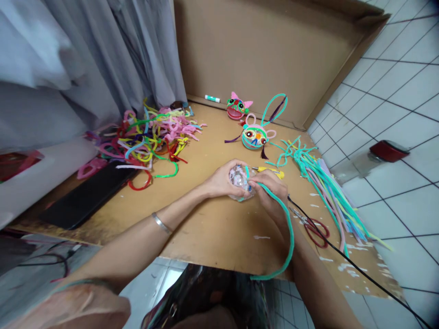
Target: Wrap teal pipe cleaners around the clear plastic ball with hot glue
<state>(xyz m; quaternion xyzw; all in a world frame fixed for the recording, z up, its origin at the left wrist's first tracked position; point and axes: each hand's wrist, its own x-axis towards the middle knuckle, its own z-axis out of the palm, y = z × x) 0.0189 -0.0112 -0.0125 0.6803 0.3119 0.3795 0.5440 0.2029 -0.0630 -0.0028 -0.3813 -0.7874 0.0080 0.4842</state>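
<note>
My left hand [222,179] is closed around a clear plastic ball [239,179] with whitish and pinkish patches showing inside or on it. A turquoise pipe cleaner [290,228] runs from the ball's right side, and my right hand [270,187] pinches it close to the ball. Its long free end curves down over my right forearm toward the table's front edge. A short turquoise piece lies across the ball's upper right. Just behind my right hand lies a yellow-handled tool [274,172], partly hidden by the fingers.
Tangled colourful pipe cleaners [151,132] and a black flat object [89,196] lie left. Behind stand two decorated balls, one pink-eared [235,108], one turquoise [254,138]. A pipe-cleaner bundle [329,187], red-handled scissors [317,232], a black cable [329,244] and a red-lidded jar [363,164] are right.
</note>
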